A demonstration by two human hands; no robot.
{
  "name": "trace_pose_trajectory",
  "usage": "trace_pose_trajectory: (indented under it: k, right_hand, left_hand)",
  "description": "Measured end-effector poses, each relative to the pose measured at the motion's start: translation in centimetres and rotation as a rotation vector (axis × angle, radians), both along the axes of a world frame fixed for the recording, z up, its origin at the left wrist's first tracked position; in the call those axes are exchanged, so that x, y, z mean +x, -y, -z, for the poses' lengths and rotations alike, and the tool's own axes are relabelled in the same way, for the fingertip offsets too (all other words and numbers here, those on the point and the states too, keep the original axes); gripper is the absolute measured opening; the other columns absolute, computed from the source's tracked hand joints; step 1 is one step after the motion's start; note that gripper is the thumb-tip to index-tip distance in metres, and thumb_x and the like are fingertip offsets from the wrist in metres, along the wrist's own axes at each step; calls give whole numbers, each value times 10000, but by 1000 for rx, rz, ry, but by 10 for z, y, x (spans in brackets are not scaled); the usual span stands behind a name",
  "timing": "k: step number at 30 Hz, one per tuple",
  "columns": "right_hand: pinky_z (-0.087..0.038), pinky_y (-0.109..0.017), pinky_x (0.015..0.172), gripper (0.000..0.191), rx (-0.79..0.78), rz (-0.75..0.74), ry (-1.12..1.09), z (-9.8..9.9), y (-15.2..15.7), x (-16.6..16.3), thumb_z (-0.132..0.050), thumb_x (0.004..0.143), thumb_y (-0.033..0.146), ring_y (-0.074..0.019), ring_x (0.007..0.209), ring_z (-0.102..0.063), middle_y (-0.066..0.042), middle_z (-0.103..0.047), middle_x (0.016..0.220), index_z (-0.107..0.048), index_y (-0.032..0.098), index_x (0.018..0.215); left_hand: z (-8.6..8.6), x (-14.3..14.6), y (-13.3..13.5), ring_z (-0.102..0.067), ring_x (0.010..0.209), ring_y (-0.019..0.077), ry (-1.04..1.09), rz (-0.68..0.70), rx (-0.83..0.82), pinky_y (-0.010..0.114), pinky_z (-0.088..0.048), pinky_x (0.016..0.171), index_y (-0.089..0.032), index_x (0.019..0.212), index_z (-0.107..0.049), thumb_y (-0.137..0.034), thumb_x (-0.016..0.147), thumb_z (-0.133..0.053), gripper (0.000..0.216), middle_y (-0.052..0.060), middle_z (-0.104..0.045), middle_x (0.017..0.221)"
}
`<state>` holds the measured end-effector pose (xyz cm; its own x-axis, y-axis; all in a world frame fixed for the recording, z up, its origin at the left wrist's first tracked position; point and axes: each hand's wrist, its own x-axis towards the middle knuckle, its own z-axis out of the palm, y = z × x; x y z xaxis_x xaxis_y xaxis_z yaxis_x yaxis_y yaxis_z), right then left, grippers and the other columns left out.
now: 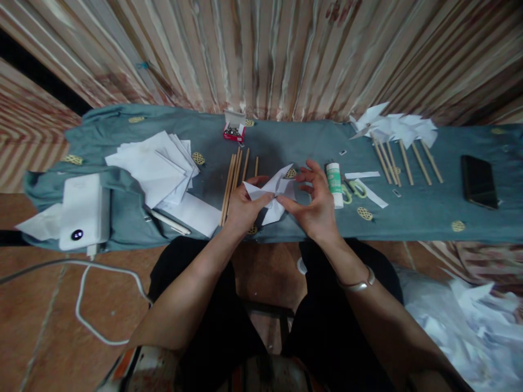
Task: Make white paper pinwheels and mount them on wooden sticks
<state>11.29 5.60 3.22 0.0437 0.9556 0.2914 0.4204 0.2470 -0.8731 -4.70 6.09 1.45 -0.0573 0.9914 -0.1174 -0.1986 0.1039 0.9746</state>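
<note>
A white paper pinwheel [281,179] with folded blades is held above the cloth, near the table's front edge. My left hand [247,207] grips it from the left, thumb at its centre. From the right, my right hand [316,201] has its thumb at the same centre, where a small dark spot shows; its other fingers are raised and curled. Whether a pin is between the fingertips I cannot make out. Several wooden sticks [232,182] lie just left of the pinwheel, partly behind my left hand. A glue stick [334,185] is right beside my right hand.
Stacked white paper [153,169], a pen [169,223] and a white power bank [84,209] with a cable are on the left. A small red box [233,129] of metal pieces stands behind. Rightward are scissors [355,189], finished pinwheels [394,128] and a phone [479,181].
</note>
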Motion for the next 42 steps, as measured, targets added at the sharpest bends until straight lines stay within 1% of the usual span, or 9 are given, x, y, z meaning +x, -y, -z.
trace_pose_trajectory:
  k: [5,13,21,25,31,33,36,39,42]
  right_hand:
    - [-320,-520,1178,225,90,-22,114,0,2,-1,-777,746,339,-317,1433,-385,-70,-382,1551,-605,224,835]
    - [-415,-468,1108,68,156,-108,179,1,2,-3,-714,818,308,-302,1410,-425,-56,-422,1546,-701,241,819]
    - [-319,-532,1176,73,118,-70,170,-4,-2,10,-684,834,307,-299,1403,-444,-59,-489,1500,-697,236,833]
    - [-292,-566,1181,54,89,37,272,6,-11,26,-657,816,258,-307,1368,-470,-91,-540,1436,-691,216,808]
    - [-317,-556,1176,98,104,-3,431,13,-11,28,-627,820,243,-317,1391,-428,-101,-556,1413,-716,202,824]
    - [-417,-522,1103,131,94,28,318,7,-10,25,-629,826,276,-298,1330,-496,-101,-598,1358,-731,210,874]
    - [-567,-359,732,167,-59,80,-61,-4,-12,22,-672,803,358,-215,929,-671,-83,-722,1057,-736,216,863]
    - [-391,-220,431,272,-360,28,-459,-14,-14,18,-768,718,465,-94,516,-523,-18,-690,699,-720,200,760]
    - [-247,-181,360,378,-621,-64,-672,-21,-16,15,-841,622,518,-42,432,-410,7,-622,577,-702,170,673]
  left_hand:
    - [-1,1,-1,-619,683,134,55,-27,-36,255,-477,661,-139,1015,-690,-289,582,-820,477,11,-721,819]
    - [-1,1,-1,-627,701,135,35,-36,-14,255,-479,674,-136,1000,-696,-278,581,-818,459,18,-728,849]
    - [-2,-1,-3,-628,675,130,54,-77,-40,248,-484,652,-146,1014,-704,-259,586,-811,455,2,-723,810]
    - [-4,-2,-5,-632,666,133,107,-98,-53,256,-494,661,-143,1002,-707,-268,563,-819,470,0,-720,789]
    - [-3,-3,-5,-629,662,133,70,-83,-41,252,-491,648,-144,1017,-709,-273,585,-813,462,3,-720,789]
    - [0,-5,-5,-620,659,133,0,-71,5,248,-480,636,-148,1048,-712,-286,613,-805,465,0,-712,779]
    - [3,-9,-5,-612,663,138,-158,-52,111,247,-463,618,-162,1099,-716,-305,660,-781,467,2,-704,786]
    - [0,-11,-3,-602,647,135,-296,-38,187,240,-439,585,-182,1139,-713,-300,696,-749,459,9,-705,822]
    - [-6,-11,0,-590,632,128,-370,-30,223,231,-419,561,-202,1164,-706,-303,721,-735,456,16,-710,859]
